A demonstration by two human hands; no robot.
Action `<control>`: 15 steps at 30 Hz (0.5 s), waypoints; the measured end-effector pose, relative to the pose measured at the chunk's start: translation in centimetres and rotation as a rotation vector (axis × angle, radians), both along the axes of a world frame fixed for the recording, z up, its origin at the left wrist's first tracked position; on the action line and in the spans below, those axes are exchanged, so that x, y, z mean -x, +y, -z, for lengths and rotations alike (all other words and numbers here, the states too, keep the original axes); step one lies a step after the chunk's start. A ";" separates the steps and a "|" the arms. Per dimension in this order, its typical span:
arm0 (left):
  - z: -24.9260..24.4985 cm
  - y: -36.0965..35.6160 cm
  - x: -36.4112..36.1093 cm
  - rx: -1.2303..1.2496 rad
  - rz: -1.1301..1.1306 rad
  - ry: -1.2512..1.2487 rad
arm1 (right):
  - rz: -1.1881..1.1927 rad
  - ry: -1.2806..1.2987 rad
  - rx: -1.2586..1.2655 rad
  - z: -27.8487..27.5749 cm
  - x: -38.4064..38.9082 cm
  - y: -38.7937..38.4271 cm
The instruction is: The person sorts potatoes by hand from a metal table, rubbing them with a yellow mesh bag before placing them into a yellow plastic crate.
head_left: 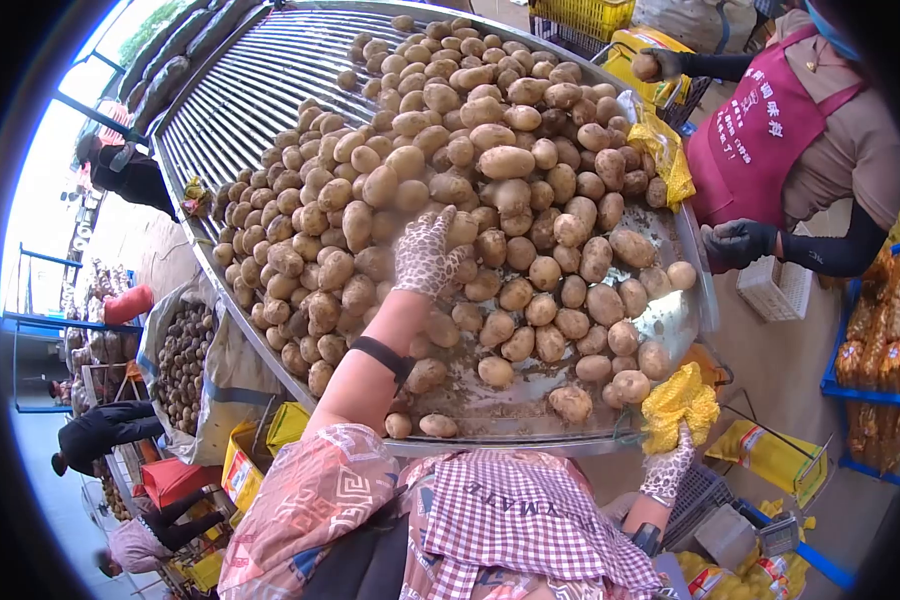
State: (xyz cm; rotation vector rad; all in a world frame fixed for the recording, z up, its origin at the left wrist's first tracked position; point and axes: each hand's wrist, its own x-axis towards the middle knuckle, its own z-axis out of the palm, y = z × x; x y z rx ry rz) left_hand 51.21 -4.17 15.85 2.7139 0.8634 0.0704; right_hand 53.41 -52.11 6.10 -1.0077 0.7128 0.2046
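Observation:
A large heap of potatoes (490, 135) covers the metal sorting table (510, 425). My left hand (425, 255), in a leopard-print glove, reaches into the middle of the heap. Its fingers and thumb curve round a potato (461, 229), partly covered by the hand. At the table's near right edge my right hand (667, 468), in a matching glove, grips a bunched yellow mesh bag (680, 405). Several loose potatoes lie close to that bag, and part of the right hand is hidden by it.
A co-worker in a maroon apron (760, 130) stands at the right side, one gloved hand holding a potato (646, 67). Another yellow mesh bag (665, 155) hangs at the table's right edge. Yellow baskets (770, 455) and a large potato sack (225, 390) stand around the table.

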 end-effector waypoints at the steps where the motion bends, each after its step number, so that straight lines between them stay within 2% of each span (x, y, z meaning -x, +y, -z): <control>1: 2.6 1.1 0.0 0.115 -0.008 -0.200 | -0.023 -0.045 0.020 -0.5 -0.2 0.6; 2: 4.5 1.8 -0.1 0.229 -0.013 -0.402 | -0.030 -0.054 0.022 -0.8 -0.5 0.8; 3: 5.2 1.4 -0.3 0.728 -0.139 -0.632 | -0.017 -0.054 0.028 -1.1 -0.7 1.0; 4: 5.7 1.7 -0.2 0.732 -0.141 -0.637 | -0.003 -0.049 0.038 -1.4 -0.7 1.2; 6: 5.3 1.4 0.6 1.922 -0.403 -1.032 | -0.025 -0.047 0.077 -2.6 -0.7 1.5; 7: 5.4 0.0 2.0 1.741 -0.199 -1.016 | -0.027 -0.021 0.062 -2.6 -0.5 1.1; 8: 4.5 -0.8 2.3 1.748 -0.213 -1.025 | -0.031 0.006 0.045 -2.5 -0.6 0.9; 10: 3.2 -2.1 2.8 2.274 -0.370 -1.110 | -0.026 0.050 0.021 -2.5 -0.9 1.0; 12: 2.2 -3.7 3.4 2.265 -0.391 -1.104 | -0.046 0.014 -0.005 -3.0 -0.6 1.6; 14: 1.2 -5.1 4.2 2.446 -0.127 -1.078 | -0.051 0.012 0.006 -3.3 -0.5 1.9; 15: 2.6 -5.1 4.5 2.459 -0.212 -0.998 | -0.062 0.010 -0.004 -3.5 -0.5 2.0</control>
